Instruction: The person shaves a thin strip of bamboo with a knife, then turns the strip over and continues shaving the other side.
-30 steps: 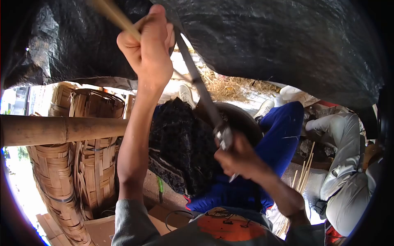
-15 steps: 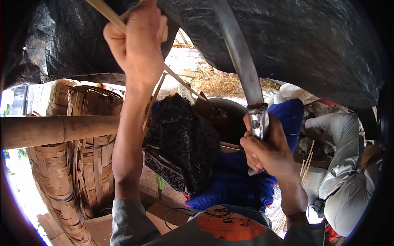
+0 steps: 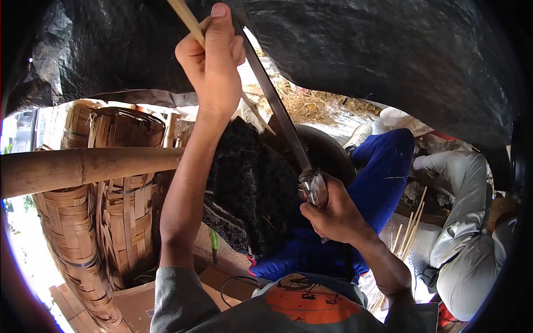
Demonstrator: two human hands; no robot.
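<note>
Raised at the top centre, my left hand (image 3: 216,66) is closed round a thin pale bamboo strip (image 3: 187,21), which runs up to the left and shows again below the fist. My right hand (image 3: 333,211) grips the metal handle of a long knife (image 3: 277,108). The blade slants up and left, its upper part close to my left hand; whether it touches the strip I cannot tell. A dark patterned cloth (image 3: 244,188) lies below, over my lap, beside my blue trousers (image 3: 383,172).
Woven bamboo baskets (image 3: 69,222) stand at the left behind a thick bamboo pole (image 3: 83,169). Black sheeting (image 3: 388,50) hangs overhead. Another person's pale-trousered legs (image 3: 466,205) are at the right, near thin bamboo sticks (image 3: 413,230). Straw (image 3: 311,105) lies ahead, beyond a dark round container (image 3: 327,150).
My left hand has moved right and slightly down with the strip. My right hand has shifted left and down, and the knife now tilts further left, its blade nearer my left hand.
</note>
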